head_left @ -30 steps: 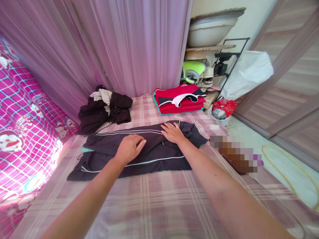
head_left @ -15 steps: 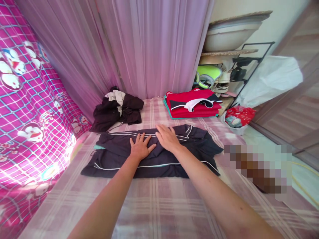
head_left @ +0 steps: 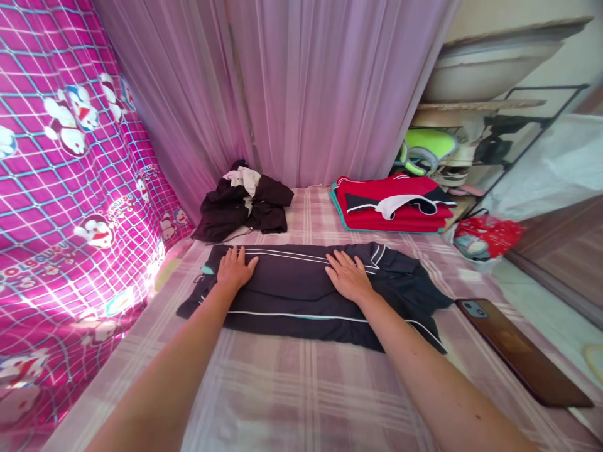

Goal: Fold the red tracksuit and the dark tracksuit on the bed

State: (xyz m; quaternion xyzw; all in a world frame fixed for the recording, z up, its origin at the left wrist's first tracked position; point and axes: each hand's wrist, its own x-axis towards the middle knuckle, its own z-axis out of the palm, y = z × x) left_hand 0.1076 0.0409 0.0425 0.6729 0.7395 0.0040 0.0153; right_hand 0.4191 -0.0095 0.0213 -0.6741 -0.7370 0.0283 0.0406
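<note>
A dark navy jacket (head_left: 287,282) with white piping lies spread lengthwise on the plaid bedsheet (head_left: 282,389), partly folded over, its collar end to the right. Bits of teal lining peep out at its left edge and along the lower piping. My left hand (head_left: 235,270) rests flat on the jacket's upper left part, fingers out. On the upper right part, beside the collar, my right hand (head_left: 347,275) lies flat with its fingers spread. Neither hand grips the cloth.
Behind the jacket sit a black garment heap (head_left: 245,204) on the left and a folded red clothes stack (head_left: 391,204) on the right. A phone (head_left: 522,351) lies at the right edge. Beyond stand a shoe rack (head_left: 509,163) and a red bag (head_left: 490,235); purple curtains (head_left: 282,94) hang behind.
My hands have slid apart over the jacket, the left one to its left end and the right one slightly rightward. The upper layer looks smoother. The camera view has shifted left.
</note>
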